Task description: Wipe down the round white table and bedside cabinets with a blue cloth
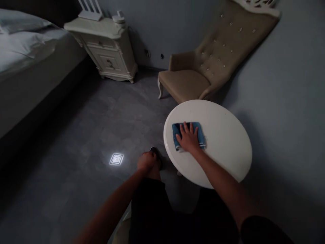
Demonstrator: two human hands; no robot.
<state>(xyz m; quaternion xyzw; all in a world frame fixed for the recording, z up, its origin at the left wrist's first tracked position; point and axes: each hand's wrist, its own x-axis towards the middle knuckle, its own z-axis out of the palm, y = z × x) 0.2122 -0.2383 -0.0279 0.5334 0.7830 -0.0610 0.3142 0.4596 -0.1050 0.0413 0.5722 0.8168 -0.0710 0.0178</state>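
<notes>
My right hand (pixel 188 137) lies flat with its fingers spread on a folded blue cloth (pixel 201 135) that has a dark patch and a pale edge. Under the cloth is a round white table (pixel 225 149), which it touches near the left side of the top. My left hand (pixel 147 161) rests curled on my knee, left of the table, and nothing shows in it; its fingertips are partly hidden. Below the knee, part of a dark shoe (pixel 157 158) is visible.
A tan tufted armchair (pixel 185 83) stands behind the table, against the grey wall. At the back left is a white nightstand (pixel 109 54) beside a bed (pixel 33 67). A bright diamond-shaped light pattern (pixel 116 159) shows on the grey floor (pixel 83 176).
</notes>
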